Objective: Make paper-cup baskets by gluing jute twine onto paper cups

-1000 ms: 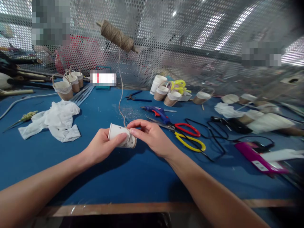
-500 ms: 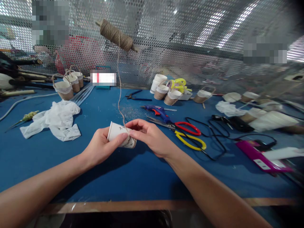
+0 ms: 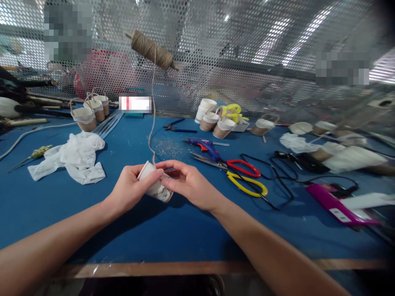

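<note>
A white paper cup (image 3: 158,191) with a dark printed pattern is tilted on its side above the blue table. My left hand (image 3: 131,185) is closed round its rim end, thumb lying along the wall. At the base end my right hand (image 3: 182,181) pinches the cup, its fingers behind and its thumb in front. A strand of twine (image 3: 153,107) comes down from a twine spool (image 3: 152,49) hung at the mesh and meets the cup by my right fingertips. Whether those fingers also clasp the twine is hidden.
Red and yellow scissors (image 3: 243,176), a blue glue gun (image 3: 206,147) and pliers (image 3: 177,125) lie beyond my right hand. White lace cloth (image 3: 72,156) lies left. Several twine-wrapped cups (image 3: 84,119) stand at the back. A purple power strip (image 3: 333,205) is at right.
The cup has turned and tipped, its base end now lower and further left. My right hand has shifted slightly left with it. The twine now meets the cup further left.
</note>
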A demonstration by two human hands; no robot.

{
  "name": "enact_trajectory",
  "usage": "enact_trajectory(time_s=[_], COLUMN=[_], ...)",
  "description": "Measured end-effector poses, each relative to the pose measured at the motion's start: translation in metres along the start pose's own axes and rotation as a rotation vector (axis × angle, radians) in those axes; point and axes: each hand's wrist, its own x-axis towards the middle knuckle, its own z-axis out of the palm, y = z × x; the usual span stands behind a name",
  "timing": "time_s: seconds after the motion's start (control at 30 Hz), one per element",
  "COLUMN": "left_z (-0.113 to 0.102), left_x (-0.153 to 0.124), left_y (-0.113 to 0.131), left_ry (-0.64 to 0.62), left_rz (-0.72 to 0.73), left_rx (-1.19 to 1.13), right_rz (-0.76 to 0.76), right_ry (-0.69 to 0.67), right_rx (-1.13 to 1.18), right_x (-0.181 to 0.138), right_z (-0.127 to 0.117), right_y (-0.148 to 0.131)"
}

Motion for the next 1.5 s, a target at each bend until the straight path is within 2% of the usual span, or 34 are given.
enact_trajectory(time_s=[0.17,0.23,0.27,0.33,0.37,0.43,0.5,0.6,0.73,0.87,0.93,1.03,1.1,1.17,1.27,1.37,1.5], left_z=[0.000,0.000,0.000,0.000,-0.001,-0.001,-0.002,-0.004,-0.006,-0.007,-0.008,-0.008,-0.009,-0.010,-0.011,-0.011,-0.011], left_x=[0.002,0.003,0.003,0.003,0.003,0.004,0.005,0.006,0.007,0.009,0.010,0.011,0.012,0.014,0.015,0.015,0.016], left_y=[0.000,0.001,0.001,0.003,0.003,0.005,0.005,0.002,-0.001,-0.001,-0.001,-0.002,-0.003,-0.002,0.000,0.004,0.006], left_ry=[0.013,0.017,0.024,0.048,0.064,0.096,0.120,0.130,0.111,0.121,0.131,0.141,0.146,0.163,0.205,0.245,0.260], left_rz=[-0.076,-0.091,-0.098,-0.105,-0.102,-0.088,-0.068,-0.040,-0.009,-0.015,-0.020,-0.021,-0.023,-0.027,-0.010,0.003,0.007], left_rx=[-0.004,-0.024,-0.036,-0.062,-0.073,-0.089,-0.098,-0.106,-0.104,-0.114,-0.123,-0.146,-0.151,-0.126,-0.048,0.023,0.071], right_rz=[-0.038,-0.052,-0.040,0.097,0.156,0.266,0.386,0.494,0.489,0.362,0.288,0.251,0.155,0.113,0.106,0.088,-0.014], right_ry=[-0.015,0.096,0.197,0.439,0.509,0.566,0.565,0.551,0.610,0.662,0.588,0.370,0.269,0.188,0.152,0.175,0.228], right_rx=[-0.132,-0.296,-0.410,-0.720,-0.782,-0.852,-0.887,-0.880,-0.813,-0.638,-0.474,-0.239,-0.158,-0.185,-0.330,-0.540,-0.820], right_x=[0.001,0.008,0.013,0.025,0.030,0.040,0.046,0.050,0.047,0.031,0.017,-0.007,-0.020,-0.029,-0.036,-0.040,-0.045], right_z=[-0.002,-0.016,-0.027,-0.055,-0.071,-0.101,-0.122,-0.135,-0.133,-0.122,-0.111,-0.090,-0.076,-0.065,-0.055,-0.049,-0.045], right_y=[-0.002,-0.004,-0.004,-0.004,-0.002,0.005,0.017,0.034,0.038,0.013,-0.004,-0.022,-0.028,-0.029,-0.026,-0.021,-0.016])
